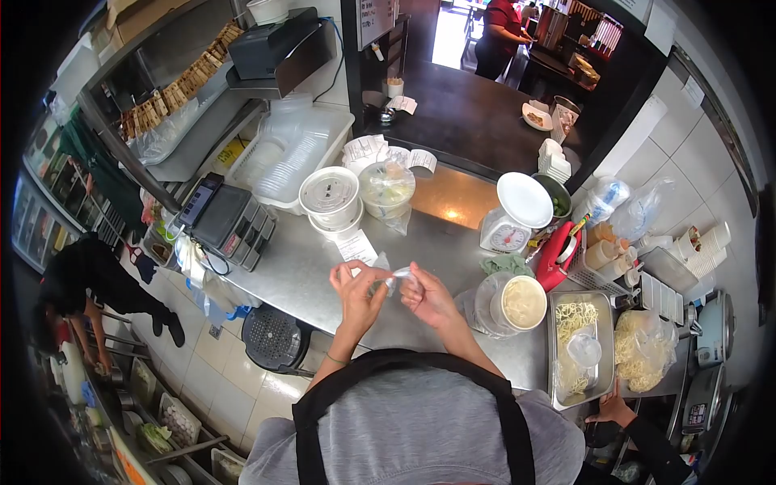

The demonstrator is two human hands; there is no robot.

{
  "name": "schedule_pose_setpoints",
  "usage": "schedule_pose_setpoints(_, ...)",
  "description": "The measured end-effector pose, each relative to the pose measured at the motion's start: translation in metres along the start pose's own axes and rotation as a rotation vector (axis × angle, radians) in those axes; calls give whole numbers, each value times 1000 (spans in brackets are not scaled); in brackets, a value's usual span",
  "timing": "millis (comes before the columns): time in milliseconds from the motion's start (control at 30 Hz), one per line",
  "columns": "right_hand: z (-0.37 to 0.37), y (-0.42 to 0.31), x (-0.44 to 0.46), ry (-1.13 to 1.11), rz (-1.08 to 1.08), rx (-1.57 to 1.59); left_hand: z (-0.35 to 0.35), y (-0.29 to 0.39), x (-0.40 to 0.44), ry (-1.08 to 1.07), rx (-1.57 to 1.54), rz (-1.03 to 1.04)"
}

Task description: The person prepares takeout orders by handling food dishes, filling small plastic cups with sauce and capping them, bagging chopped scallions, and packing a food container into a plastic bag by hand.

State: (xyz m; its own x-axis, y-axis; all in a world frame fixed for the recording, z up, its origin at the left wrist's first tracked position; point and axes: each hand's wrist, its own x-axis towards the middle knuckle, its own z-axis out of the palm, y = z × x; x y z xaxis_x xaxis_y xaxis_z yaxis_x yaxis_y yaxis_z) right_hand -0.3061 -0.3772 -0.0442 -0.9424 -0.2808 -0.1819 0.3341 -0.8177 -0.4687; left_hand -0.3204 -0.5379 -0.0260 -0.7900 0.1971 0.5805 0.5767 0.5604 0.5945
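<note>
My left hand (360, 293) and my right hand (428, 299) are close together over the steel counter, fingers pinched on a thin clear plastic bag (402, 277) stretched between them. Its contents, if any, are too small to make out. Just beyond my left hand lies a printed receipt (354, 249). Behind it stand stacked white round tubs with a lidded one on top (330, 194). Beside them is a round container in a clear bag (388, 187). To the right of my right hand, a white tub of pale food (521, 303) sits next to crumpled clear plastic.
A kitchen scale (508, 230), a red tape dispenser (559, 255) and a noodle tray (602, 372) line the right side. A bin of plastic lids (323, 153) and a printer (222, 214) stand left. One co-worker (97, 283) bends at far left; another's hand (616, 408) is lower right.
</note>
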Motion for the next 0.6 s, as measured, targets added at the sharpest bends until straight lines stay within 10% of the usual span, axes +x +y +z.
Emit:
schedule_pose_setpoints(267, 40, 20, 2, -4, -820, -1246, 24, -20, -9, 100, -735, -537)
schedule_pose_setpoints(600, 12, 43, 11, 133, -826, -1167, 48, -26, -29, 201, -1036, -738)
